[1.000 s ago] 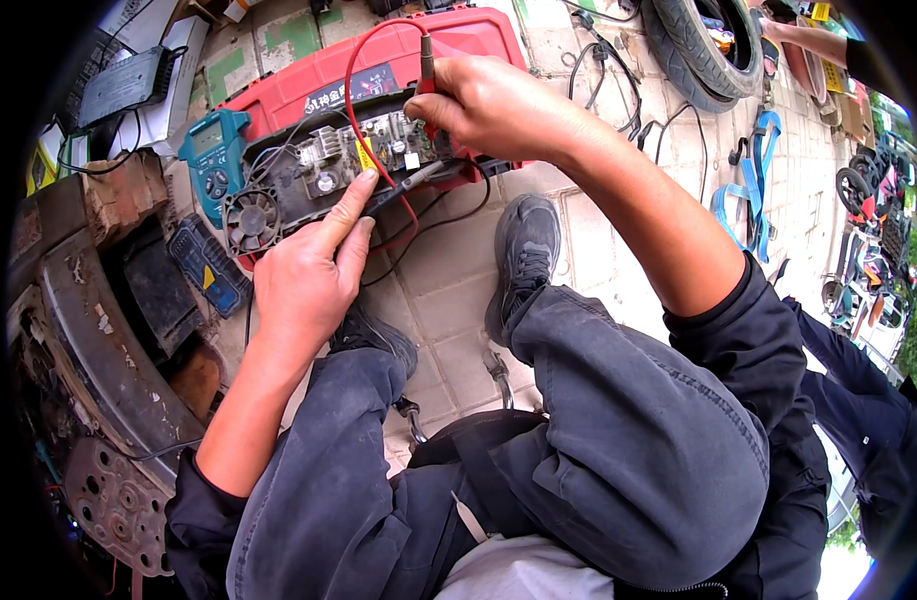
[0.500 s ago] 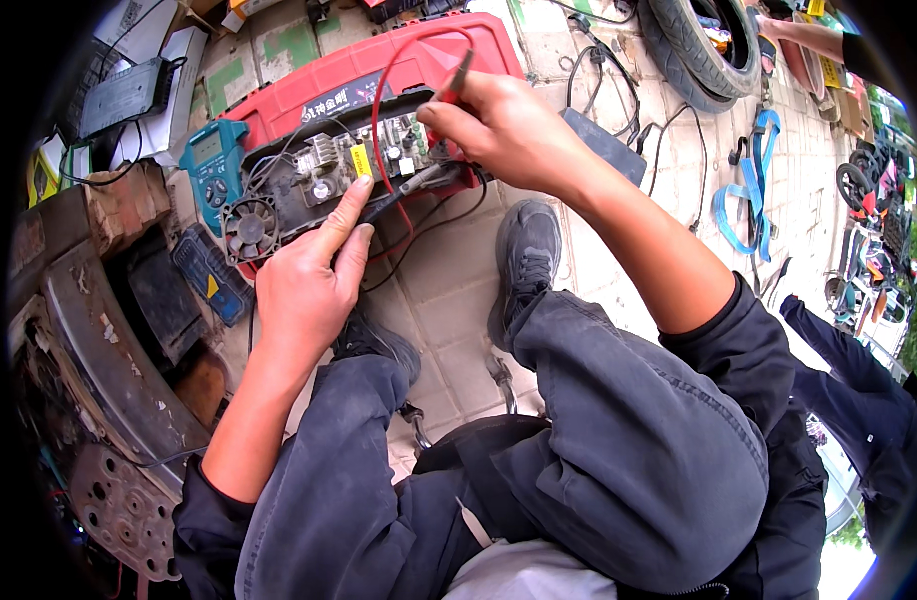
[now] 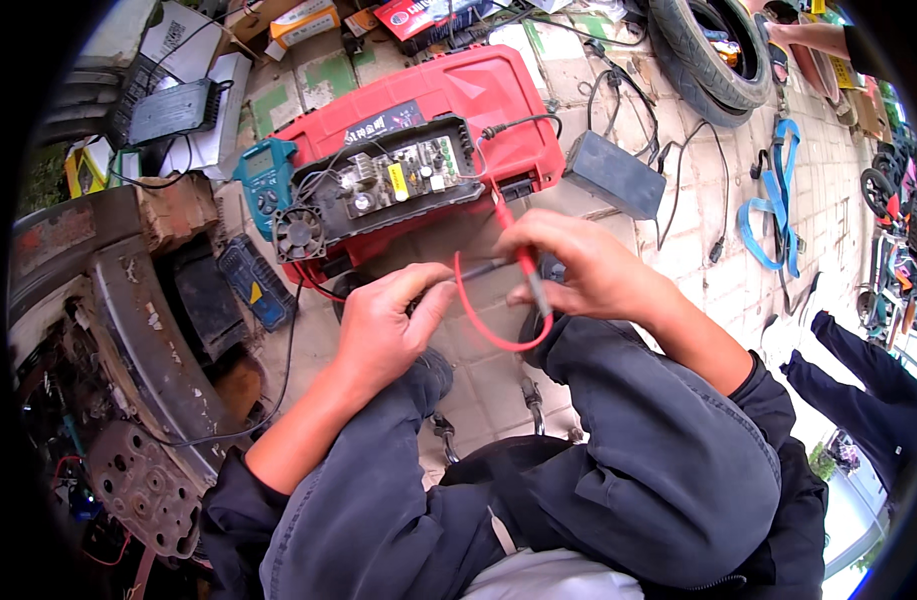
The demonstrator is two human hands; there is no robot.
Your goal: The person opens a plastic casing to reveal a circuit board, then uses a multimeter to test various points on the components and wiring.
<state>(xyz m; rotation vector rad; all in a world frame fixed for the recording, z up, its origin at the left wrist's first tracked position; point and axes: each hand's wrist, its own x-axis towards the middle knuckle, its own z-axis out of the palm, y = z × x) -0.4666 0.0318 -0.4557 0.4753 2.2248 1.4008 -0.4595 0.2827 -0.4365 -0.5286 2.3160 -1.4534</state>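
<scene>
My right hand [image 3: 588, 270] grips a red multimeter probe [image 3: 527, 265], its red lead [image 3: 488, 338] looping down between my hands. My left hand [image 3: 393, 315] is closed, thumb and forefinger pinched at the end of a blurred black probe [image 3: 478, 270] that reaches toward my right hand. Beyond both hands, an open black housing with a circuit board [image 3: 418, 172] rests on a red plastic case [image 3: 458, 95]. A yellow label [image 3: 398, 181] is stuck on the board. A small black fan [image 3: 300, 235] sits at the housing's left end, beside a teal multimeter [image 3: 265, 180].
A dark box with cables [image 3: 615, 175] lies right of the case, then a blue strap [image 3: 778, 200] and tyres [image 3: 713, 60]. Left are a blue-black battery-like block [image 3: 255, 283], a brick [image 3: 178, 212] and a rusty metal plate [image 3: 143, 480]. Another person's arm [image 3: 813, 40] shows at top right.
Both hands have drawn back from the circuit board toward my knees, the right one bringing the red probe along. My left forefinger no longer points at the yellow label. The view has shifted.
</scene>
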